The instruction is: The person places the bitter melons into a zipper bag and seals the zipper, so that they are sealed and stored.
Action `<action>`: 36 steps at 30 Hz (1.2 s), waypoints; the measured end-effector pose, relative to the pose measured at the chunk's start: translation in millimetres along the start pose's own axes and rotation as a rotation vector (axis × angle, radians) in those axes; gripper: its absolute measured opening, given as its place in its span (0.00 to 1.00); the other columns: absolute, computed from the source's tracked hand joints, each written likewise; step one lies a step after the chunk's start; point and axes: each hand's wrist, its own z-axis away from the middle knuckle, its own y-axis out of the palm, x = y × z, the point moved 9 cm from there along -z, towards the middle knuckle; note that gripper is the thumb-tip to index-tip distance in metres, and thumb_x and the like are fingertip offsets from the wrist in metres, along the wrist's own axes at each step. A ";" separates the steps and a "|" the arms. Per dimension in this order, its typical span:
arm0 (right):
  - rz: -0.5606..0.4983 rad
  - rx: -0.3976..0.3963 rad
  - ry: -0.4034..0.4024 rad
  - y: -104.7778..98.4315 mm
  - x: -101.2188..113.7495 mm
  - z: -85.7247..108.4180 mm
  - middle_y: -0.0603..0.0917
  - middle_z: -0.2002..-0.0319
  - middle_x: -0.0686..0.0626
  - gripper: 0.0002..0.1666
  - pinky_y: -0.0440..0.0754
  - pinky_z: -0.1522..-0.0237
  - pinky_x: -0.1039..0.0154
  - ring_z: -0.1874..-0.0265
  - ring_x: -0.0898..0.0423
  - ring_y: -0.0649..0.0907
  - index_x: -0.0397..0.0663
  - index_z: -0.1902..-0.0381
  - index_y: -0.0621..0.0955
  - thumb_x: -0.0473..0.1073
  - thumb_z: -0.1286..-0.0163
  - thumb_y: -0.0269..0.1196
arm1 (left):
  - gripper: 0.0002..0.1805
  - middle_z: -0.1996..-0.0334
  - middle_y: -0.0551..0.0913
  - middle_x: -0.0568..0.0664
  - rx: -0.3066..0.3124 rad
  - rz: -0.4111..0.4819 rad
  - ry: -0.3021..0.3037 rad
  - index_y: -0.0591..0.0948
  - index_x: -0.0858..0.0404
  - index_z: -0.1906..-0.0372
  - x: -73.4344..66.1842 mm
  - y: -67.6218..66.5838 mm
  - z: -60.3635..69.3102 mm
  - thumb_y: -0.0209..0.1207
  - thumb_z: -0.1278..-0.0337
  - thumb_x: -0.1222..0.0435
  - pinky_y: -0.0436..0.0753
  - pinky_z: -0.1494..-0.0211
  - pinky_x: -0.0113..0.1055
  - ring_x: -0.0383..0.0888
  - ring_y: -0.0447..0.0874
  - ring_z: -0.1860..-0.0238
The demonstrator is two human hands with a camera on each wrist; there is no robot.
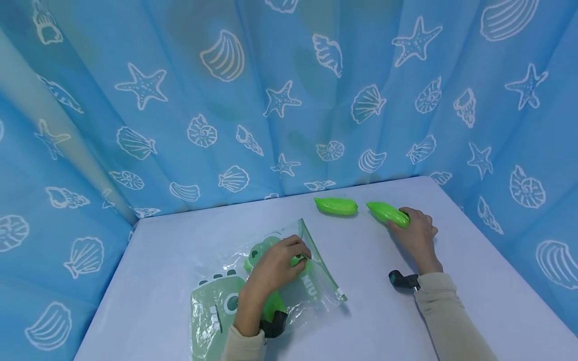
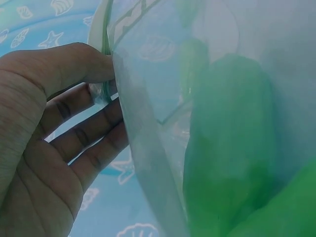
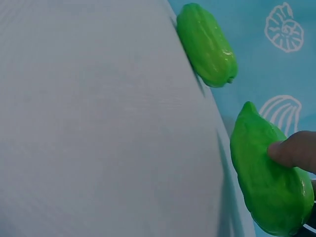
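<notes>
My left hand [image 1: 277, 263] pinches the opening edge of a clear zip bag [image 1: 209, 311] printed with a green cartoon face. In the left wrist view, the thumb and a finger meet at the green-edged zip strip [image 2: 105, 54]. Through the bag's film, blurred green gourd-like things [image 2: 229, 148] show inside. My right hand [image 1: 415, 235] grips a glossy green gourd-like vegetable [image 3: 269, 177] at its blunt end, its pointed tip facing away from the palm. A second similar green vegetable [image 1: 336, 206] lies on the table to the left of it.
The white table [image 1: 361, 311] ends at a blue curtain [image 1: 280, 135] with white shells and starfish, which hangs behind and along both sides. A black wrist camera [image 1: 402, 281] sits at the right wrist and another [image 1: 274, 325] at the left.
</notes>
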 end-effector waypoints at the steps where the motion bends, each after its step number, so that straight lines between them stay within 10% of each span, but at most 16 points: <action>1: -0.002 0.004 0.011 -1.6 -0.8 0.8 0.73 0.40 0.30 0.35 0.58 0.48 0.36 0.43 0.34 0.66 0.33 0.33 0.71 0.47 0.30 0.65 | 0.07 0.58 0.81 0.43 0.000 0.002 -0.002 0.87 0.58 0.58 0.1 0.4 0.5 0.64 0.39 0.70 0.80 0.59 0.29 0.39 0.79 0.62; 36: -0.162 0.092 -0.174 -26.1 74.9 30.2 0.74 0.39 0.38 0.38 0.71 0.49 0.42 0.44 0.41 0.73 0.41 0.37 0.76 0.61 0.34 0.67 | 0.06 0.59 0.81 0.44 -0.022 0.033 0.017 0.87 0.60 0.59 0.5 -0.3 0.6 0.65 0.39 0.71 0.81 0.57 0.27 0.37 0.81 0.59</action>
